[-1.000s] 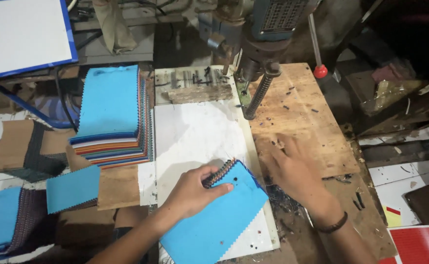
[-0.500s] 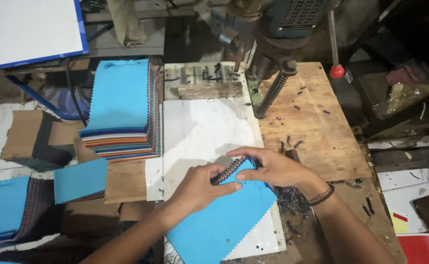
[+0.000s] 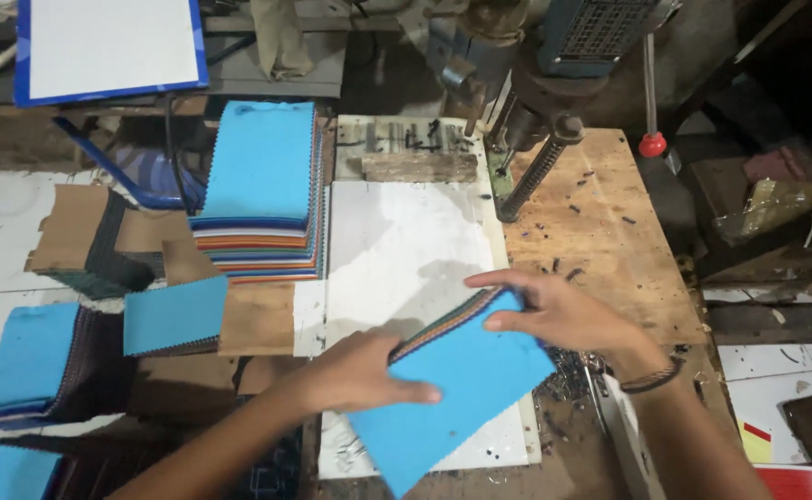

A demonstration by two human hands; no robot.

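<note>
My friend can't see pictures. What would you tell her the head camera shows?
Two bare hands, left hand and right hand, hold a bundle of fabric swatches with a bright blue top sheet over a white board on a cluttered workbench. A taller stack of swatches sits to the left, and a drill press stands behind.

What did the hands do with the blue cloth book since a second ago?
The right hand left the wooden board and took hold of the blue swatch bundle, which is now tilted up off the white sheet. The left hand kept its grip. The tall swatch stack stayed put.
</note>
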